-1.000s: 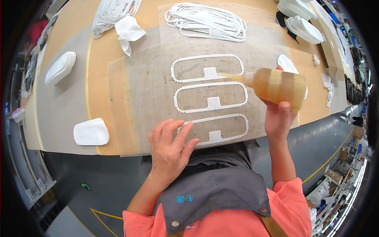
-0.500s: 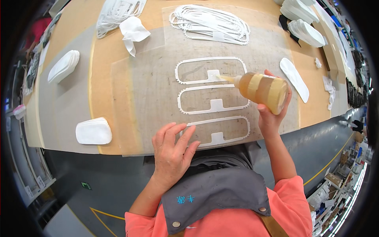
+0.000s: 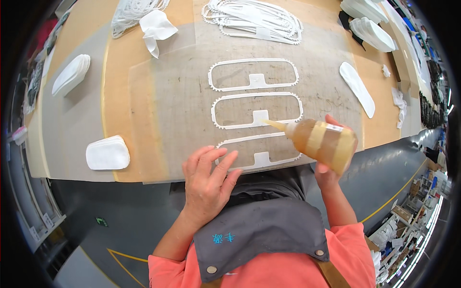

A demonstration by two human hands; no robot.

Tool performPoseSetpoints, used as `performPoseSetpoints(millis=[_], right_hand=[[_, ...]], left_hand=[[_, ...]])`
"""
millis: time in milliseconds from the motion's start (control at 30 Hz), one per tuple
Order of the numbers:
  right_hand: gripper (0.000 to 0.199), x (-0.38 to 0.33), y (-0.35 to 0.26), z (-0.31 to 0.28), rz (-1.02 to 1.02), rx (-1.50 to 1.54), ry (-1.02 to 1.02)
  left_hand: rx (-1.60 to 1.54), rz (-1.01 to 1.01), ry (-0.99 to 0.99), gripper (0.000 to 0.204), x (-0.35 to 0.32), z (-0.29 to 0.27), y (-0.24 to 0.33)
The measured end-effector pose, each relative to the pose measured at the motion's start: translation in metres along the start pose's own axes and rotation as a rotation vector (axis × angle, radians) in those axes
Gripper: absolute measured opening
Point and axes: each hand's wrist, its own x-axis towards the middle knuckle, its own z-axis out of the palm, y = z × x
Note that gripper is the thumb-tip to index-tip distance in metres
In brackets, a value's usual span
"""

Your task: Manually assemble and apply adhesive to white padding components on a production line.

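Observation:
Three flat white loop-shaped pieces with toothed ends and a square tab lie one behind another: the far piece (image 3: 256,81), the middle piece (image 3: 260,116) and the near piece (image 3: 261,159). My right hand (image 3: 328,175) is wrapped round a squeeze bottle (image 3: 321,145) of amber liquid, tilted with its nozzle pointing left. The nozzle tip is at the middle piece's tab; whether it touches cannot be made out. My left hand (image 3: 209,181) is open, fingers spread, over the left end of the near piece and hiding part of it.
A heap of similar white loops (image 3: 252,21) lies at the back, with another white bundle (image 3: 137,14) and a crumpled white sheet (image 3: 157,29) to its left. White pad stacks (image 3: 108,153) (image 3: 71,76) sit at left. A single white pad (image 3: 357,90) lies at right.
The bottle in my right hand has moved nearer, its nozzle going from the far piece's tab to the middle one's. My left hand stays by the near piece. The view has shifted slightly.

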Motion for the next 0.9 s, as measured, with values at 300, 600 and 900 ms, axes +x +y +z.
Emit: performPoseSetpoints(millis=[300,600,900], right_hand=[[0.11,-0.004,0.005,-0.003,-0.069,0.0,-0.074],[0.09,-0.011,-0.015,-0.016,0.469,0.602,0.138],[0.11,-0.056,-0.026,-0.039,0.286,0.233,0.069]], left_hand=[[-0.007,0.004,-0.014,0.038,-0.008,0.001,0.004],[-0.008,0.011,0.024,0.035,-0.019,-0.002,0.009],[-0.054,0.047,0.048,0.029,-0.033,0.005,0.013]])
